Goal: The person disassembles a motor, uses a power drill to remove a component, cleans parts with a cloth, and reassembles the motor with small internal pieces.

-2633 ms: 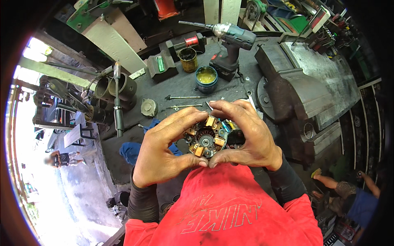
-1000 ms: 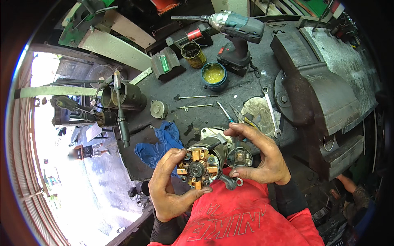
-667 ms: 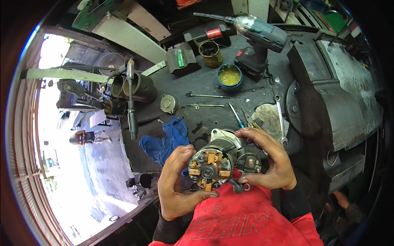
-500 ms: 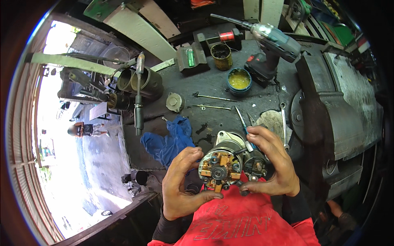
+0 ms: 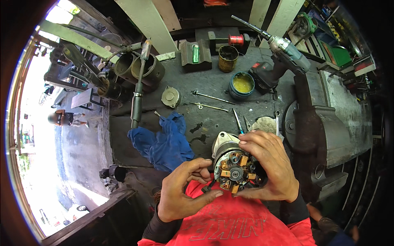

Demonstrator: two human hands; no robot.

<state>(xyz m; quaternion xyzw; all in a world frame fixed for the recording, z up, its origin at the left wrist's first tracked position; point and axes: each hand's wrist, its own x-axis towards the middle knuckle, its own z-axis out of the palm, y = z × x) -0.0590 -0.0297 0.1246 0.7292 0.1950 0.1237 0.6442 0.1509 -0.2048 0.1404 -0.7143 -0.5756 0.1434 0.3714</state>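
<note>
A starter motor (image 5: pixel 235 174) is held up in front of my red shirt. Its brush end faces me, with copper-coloured brushes round a central shaft. My right hand (image 5: pixel 273 170) wraps its right side, fingers over the top and thumb at the lower edge; this covers much of that side. Along the left rim my left hand (image 5: pixel 182 188) has its fingers curled, thumb tip at the bottom by the brush plate. A short black lead (image 5: pixel 208 187) sticks out between that thumb and the fingers. Just beyond the motor lies a screwdriver (image 5: pixel 238 121), its handle partly behind my right fingers.
On the bench are a blue cloth (image 5: pixel 164 141), a round metal cover (image 5: pixel 171 97), two thin rods (image 5: pixel 217 97), a wrench (image 5: pixel 277 123), a tub of yellow grease (image 5: pixel 242 85), a rusty can (image 5: pixel 227 59) and a cordless impact wrench (image 5: pixel 287 53). A large vise (image 5: pixel 328 119) stands right.
The starter motor has turned and shifted slightly right between my hands. My right hand now reaches further over its top. The left fingers have curled in more. The view has shifted a little.
</note>
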